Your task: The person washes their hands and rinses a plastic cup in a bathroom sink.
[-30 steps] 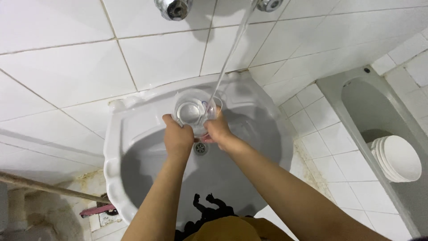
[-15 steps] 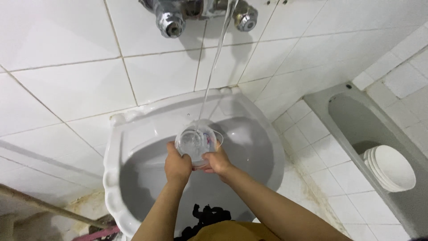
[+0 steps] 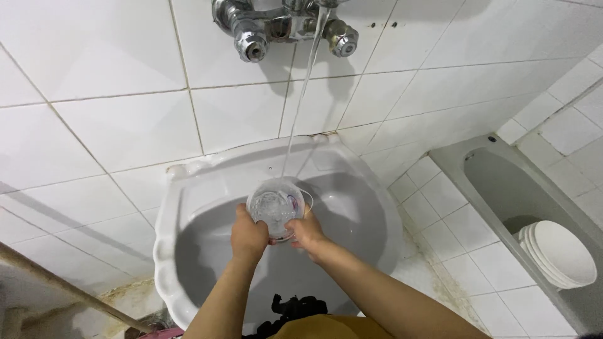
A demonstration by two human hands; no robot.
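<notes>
**Clear cup held under the running tap**

The step in hand looks like a rinse. Both hands hold a clear glass cup (image 3: pixel 275 204) over the bowl of a white ceramic washbasin (image 3: pixel 188 188), mouth up, right under a thin stream of water (image 3: pixel 301 100) that falls from a chrome wall tap (image 3: pixel 286 25). The left hand (image 3: pixel 249 237) wraps the cup's left side with its fingers closed round the wall; the right hand (image 3: pixel 306 231) grips the right side and the base the same way, fingers curled tight on the glass. The cup sits above the middle of the basin, touching nothing but the two hands and the water.

Any further handling, as a judgement, calls for a firm two-handed hold, since wet glass is smooth and slippery and the hard basin below would not forgive a drop.

The cup is round, thin-walled and see-through, with a small coloured mark on its right side and water churning inside. The basin is glossy, rounded, with a scalloped rim along its left edge. The wall behind is glazed white tile (image 3: pixel 113 119) with grey grout lines. To the right, well apart from the basin, a stack of white plates (image 3: pixel 559 254) leans in a grey trough-like tub (image 3: pixel 496 176). A wooden stick (image 3: pixel 63 285) crosses the lower left corner.
</notes>
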